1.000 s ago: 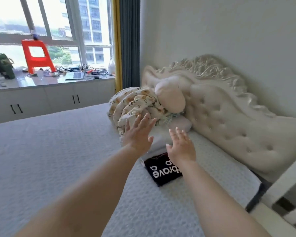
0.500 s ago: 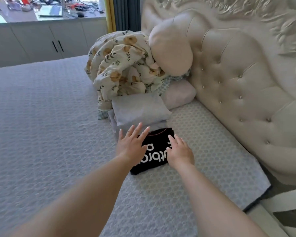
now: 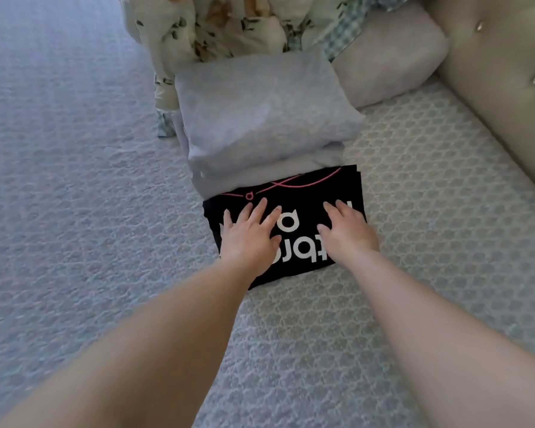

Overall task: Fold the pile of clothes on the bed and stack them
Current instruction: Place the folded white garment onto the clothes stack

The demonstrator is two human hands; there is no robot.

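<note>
We saw the folded black garment with white lettering and a thin pink line point(image 3: 294, 217) lying flat on the pale textured bedspread point(image 3: 74, 196), near the headboard side of the bed and close to its head end. Its far edge was tucked just under, or touching, a stack of folded pale lilac-grey clothes point(image 3: 260, 109); we could not tell which. The left hand point(image 3: 247, 239) lay palm down on the left half of the black garment, its fingers straight and spread, gripping nothing. The right hand point(image 3: 348, 230) lay palm down on the right half, fingers straight and close together, also holding nothing. Both bare forearms reached in from the near edge of the picture, and the white letters showed between the two hands.

Beyond the lilac-grey stack, a crumpled cream quilt with a brown and green floral print point(image 3: 217, 26) was heaped at the head end of the bed, with a strip of blue-green checked cloth point(image 3: 343, 35) showing at its right. Just beside the stack on the right lay a plump pale pink pillow point(image 3: 393, 66), resting against the beige tufted upholstered headboard with metal studs point(image 3: 501, 72), which ran along the right edge of the bed
</note>
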